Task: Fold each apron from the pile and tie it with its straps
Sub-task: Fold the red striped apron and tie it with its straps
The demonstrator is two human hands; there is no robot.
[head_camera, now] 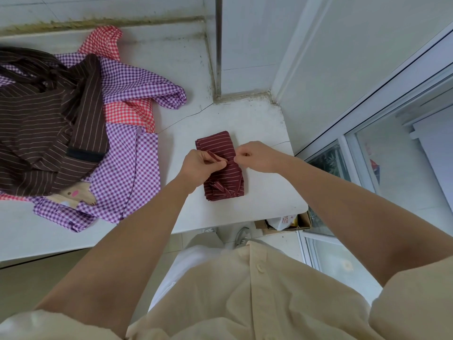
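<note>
**Cinching the strap on the maroon bundle**

The maroon apron [221, 179] lies folded into a compact rectangle on the white counter [266, 192], straight ahead of me at twelve o'clock. The unfolded pile [73, 114] of brown-striped, purple-check and red-check aprons sprawls off at nine to ten o'clock, well apart from the bundle.

This is thin woven cotton, light and limp. It will not hold a fold by itself, so the bundle stays square only while the strap [215, 157] is snug around its middle. The strap is a narrow flat band that is easy to pinch. I judge it likely to twist or slide along the striped cloth if I pull unevenly. The best hold is close to the crossing point, one tail per hand, drawing outward toward three and nine o'clock and not upward, so the folds are not lifted open.

Both forearms reach in from six o'clock and converge over the bundle's middle. My left hand [199, 165] has its fingers curled, thumb and forefinger pinching a length of strap that angles toward eleven o'clock. My right hand [255, 155] is curled knuckles-up, its fingertips meeting the strap where it crosses the bundle. It appears to pinch the other tail, though the tail itself is hidden inside the fingers.
</note>
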